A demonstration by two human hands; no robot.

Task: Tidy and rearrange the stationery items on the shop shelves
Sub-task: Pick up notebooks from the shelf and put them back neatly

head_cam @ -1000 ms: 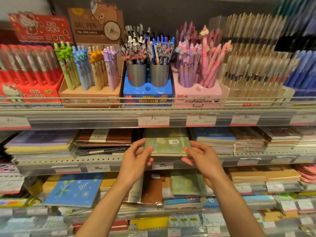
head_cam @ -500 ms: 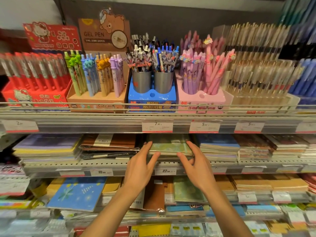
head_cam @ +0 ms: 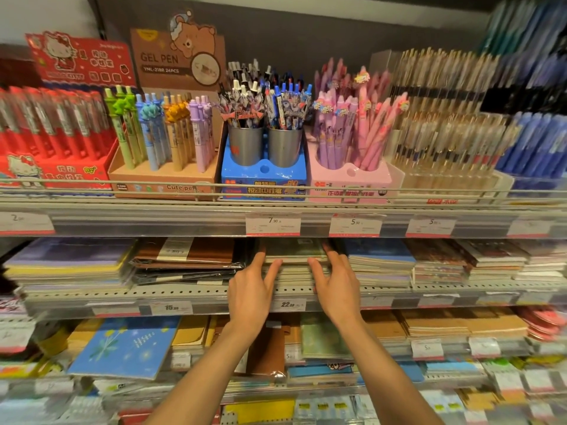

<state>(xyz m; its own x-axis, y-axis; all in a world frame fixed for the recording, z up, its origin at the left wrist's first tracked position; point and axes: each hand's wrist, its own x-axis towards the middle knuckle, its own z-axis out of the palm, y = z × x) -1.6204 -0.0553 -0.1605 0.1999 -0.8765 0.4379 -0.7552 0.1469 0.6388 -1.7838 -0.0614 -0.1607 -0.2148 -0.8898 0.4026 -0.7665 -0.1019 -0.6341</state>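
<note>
- Hands first: your left hand and right hand both reach into the middle shelf, fingers spread and laid flat, neither one closed around anything.
- Fingertips of both press against the front edge of the green notebook stack, one hand at each side of it.
- That stack sits on the middle shelf, directly above the 22.00 price tag, between the brown wrapped notebooks on its left and the blue notebook stack on its right.
- Your thumbs hang lower, over the perforated shelf rim.
- Above, the top shelf carries a brown gel pen display box, two metal pen cups in a blue holder, and a pink pen holder.
- Below your forearms, a blue dandelion-cover notebook lies tilted on the lower shelf.
</note>
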